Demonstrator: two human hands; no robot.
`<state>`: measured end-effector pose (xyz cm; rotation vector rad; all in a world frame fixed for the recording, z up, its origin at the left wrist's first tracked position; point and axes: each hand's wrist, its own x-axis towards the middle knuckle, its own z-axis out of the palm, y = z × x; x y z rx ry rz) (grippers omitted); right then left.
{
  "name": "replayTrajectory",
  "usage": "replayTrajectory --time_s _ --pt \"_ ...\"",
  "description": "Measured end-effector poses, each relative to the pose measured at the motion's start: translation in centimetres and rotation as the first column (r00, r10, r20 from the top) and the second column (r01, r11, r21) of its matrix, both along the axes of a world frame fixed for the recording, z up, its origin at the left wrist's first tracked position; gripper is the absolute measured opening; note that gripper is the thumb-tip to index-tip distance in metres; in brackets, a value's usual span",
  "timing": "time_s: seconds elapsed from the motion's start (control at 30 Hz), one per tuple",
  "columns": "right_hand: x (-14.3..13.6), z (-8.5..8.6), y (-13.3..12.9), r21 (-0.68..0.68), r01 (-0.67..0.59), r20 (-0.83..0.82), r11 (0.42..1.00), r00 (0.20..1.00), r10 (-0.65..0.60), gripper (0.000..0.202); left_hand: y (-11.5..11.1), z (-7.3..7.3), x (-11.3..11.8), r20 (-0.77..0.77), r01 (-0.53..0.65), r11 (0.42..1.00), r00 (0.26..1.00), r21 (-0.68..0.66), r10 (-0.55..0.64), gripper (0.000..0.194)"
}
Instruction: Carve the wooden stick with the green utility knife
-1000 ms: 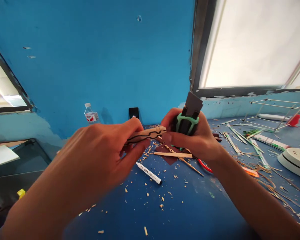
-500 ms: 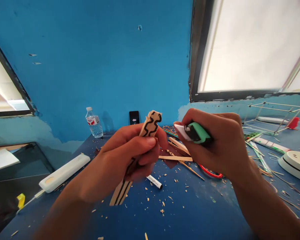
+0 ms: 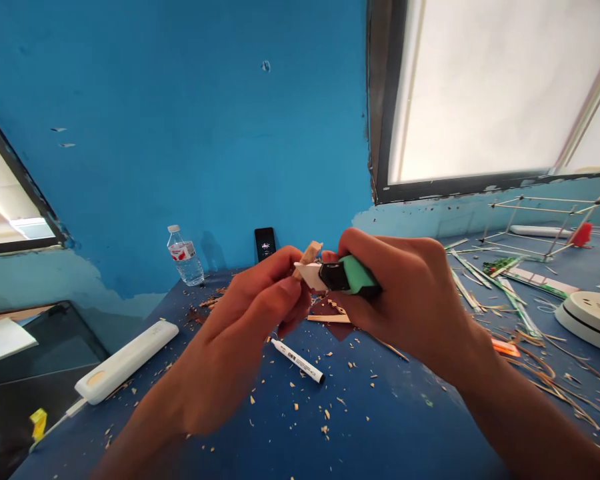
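My left hand [image 3: 240, 333] grips a flat wooden stick [image 3: 309, 254] marked with a wavy black line; only its top end shows above my fingers. My right hand [image 3: 410, 300] holds a green and black utility knife [image 3: 347, 277], its pale blade pressed against the stick's upper end. Both hands meet above the blue table [image 3: 380, 413], close together in the middle of the view.
Wood shavings litter the table. A white marker [image 3: 297, 361] lies below my hands, a white case [image 3: 125, 360] at left, a water bottle [image 3: 184, 255] and a phone [image 3: 265, 243] by the wall. Sticks, a stick frame [image 3: 545, 227] and a round white object [image 3: 590, 319] crowd the right.
The left hand has tipped the stick so less of it shows. The right hand has brought the knife's blade from apart onto the stick's end. The view has shifted slightly.
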<state>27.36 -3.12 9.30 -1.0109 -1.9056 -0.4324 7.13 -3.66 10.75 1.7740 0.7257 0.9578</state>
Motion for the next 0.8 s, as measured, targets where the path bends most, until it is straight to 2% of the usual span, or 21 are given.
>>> replayTrajectory --time_s 0.07,0.13,0.23,0.37,0.47,0.57,0.67,0.73,0.8 --pt "0.1 0.0 0.2 -0.009 -0.017 -0.003 1.000 1.000 0.017 0.022 -0.1 0.0 0.1 0.014 0.087 0.996 0.996 0.015 -0.087 0.027" --pt "0.0 -0.1 0.3 -0.017 -0.049 -0.005 0.999 0.999 0.049 0.018 0.0 -0.1 0.3 0.079 0.182 0.983 0.981 -0.033 -0.179 0.025" --pt "0.0 -0.2 0.3 -0.035 -0.097 -0.004 0.995 0.995 0.096 0.016 0.4 -0.6 0.4 0.163 0.250 0.963 0.959 -0.101 -0.232 0.023" --pt "-0.1 -0.2 0.2 -0.037 -0.130 -0.016 0.991 0.991 0.130 0.019 1.2 -1.4 0.4 0.271 0.410 0.907 0.888 -0.099 -0.372 0.019" --pt "-0.1 -0.1 0.2 -0.039 -0.164 -0.026 0.986 0.986 0.163 0.021 1.4 -1.5 0.4 0.312 0.470 0.876 0.852 -0.107 -0.419 0.015" --pt "0.0 0.0 0.2 -0.045 -0.199 -0.034 0.979 0.980 0.197 0.022 1.1 -1.3 0.4 0.336 0.481 0.869 0.843 -0.119 -0.420 0.009" --pt "0.1 0.0 0.2 -0.048 -0.210 -0.023 0.977 0.978 0.209 0.025 0.5 -1.1 0.3 0.332 0.481 0.861 0.849 -0.168 -0.410 0.012" --pt "0.1 0.1 0.1 -0.071 -0.212 -0.010 0.975 0.977 0.212 0.026 0.0 -1.1 0.4 0.270 0.403 0.895 0.898 -0.188 -0.348 0.015" --pt "0.1 0.1 0.1 -0.101 -0.210 -0.002 0.972 0.978 0.211 0.025 -0.5 -1.0 0.6 0.182 0.298 0.942 0.945 -0.151 -0.270 0.018"
